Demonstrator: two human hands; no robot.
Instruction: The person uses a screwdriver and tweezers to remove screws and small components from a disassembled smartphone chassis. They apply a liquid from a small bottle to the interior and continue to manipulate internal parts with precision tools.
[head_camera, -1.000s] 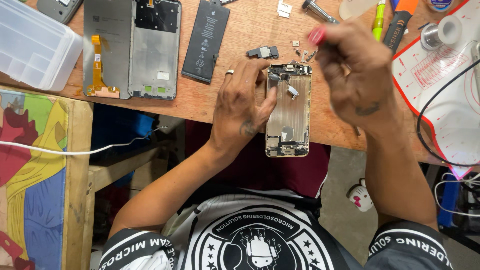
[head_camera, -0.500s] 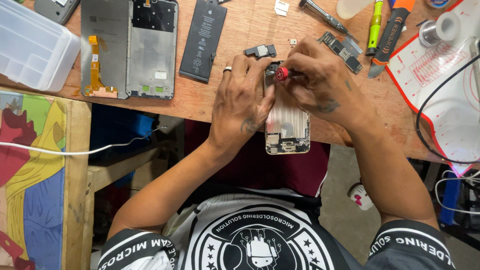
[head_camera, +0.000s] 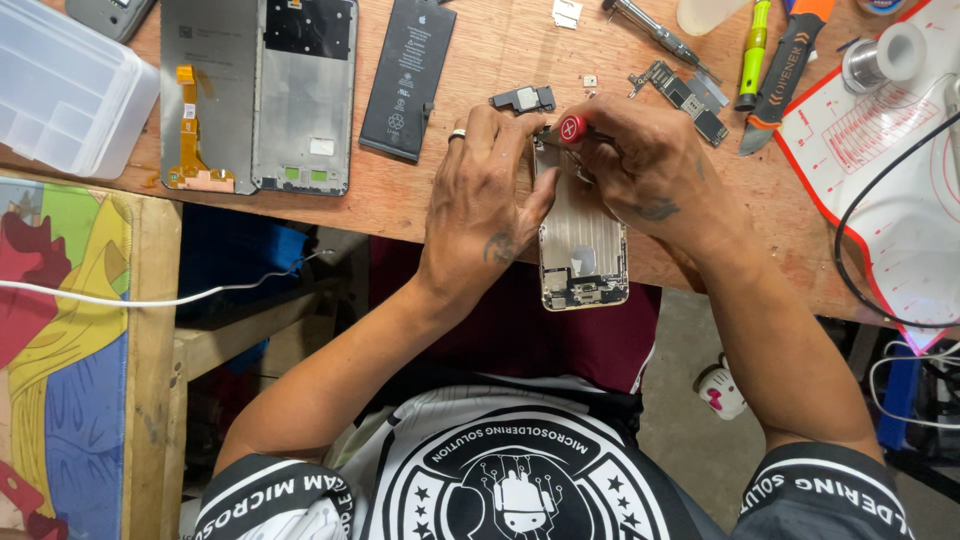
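Over the phone housing (head_camera: 583, 240), right hand (head_camera: 650, 170) apparently grips a screwdriver (head_camera: 572, 128).

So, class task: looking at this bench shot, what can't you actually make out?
- Head view: the screwdriver tip, hidden under the right hand.
- The upper end of the open phone shell, covered by both hands; the left hand hides its left edge.
- The clear parts box, cut off by the left frame edge.
- The small loose parts are too tiny to identify.
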